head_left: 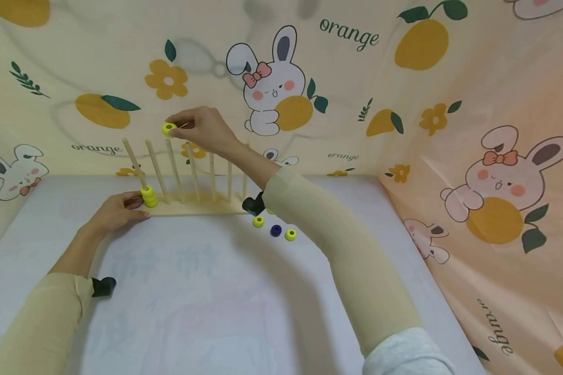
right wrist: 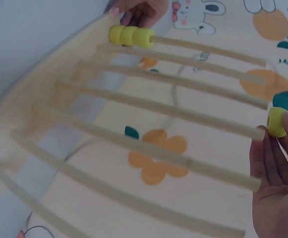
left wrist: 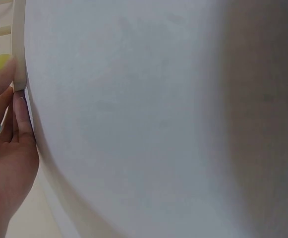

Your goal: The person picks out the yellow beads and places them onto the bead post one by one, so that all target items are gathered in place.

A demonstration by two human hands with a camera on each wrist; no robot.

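A wooden peg rack (head_left: 202, 207) with a flat base and several upright rods stands at the back of the table. Three yellow beads (head_left: 148, 196) are stacked on its leftmost rod. My left hand (head_left: 114, 212) grips the left end of the base, its thumb along the near edge, as the left wrist view also shows. Above the rack, my right hand (head_left: 208, 130) pinches another yellow bead (head_left: 169, 129) between thumb and fingers. That bead is close to the tip of the third rod from the left; whether it touches the rod I cannot tell.
Right of the rack lie a loose yellow bead (head_left: 258, 221), a dark blue bead (head_left: 276, 230) and another yellow one (head_left: 291, 235). The right forearm partly hides one more. Printed cloth (head_left: 347, 94) hangs behind the white table (head_left: 206, 302) and along its right side.
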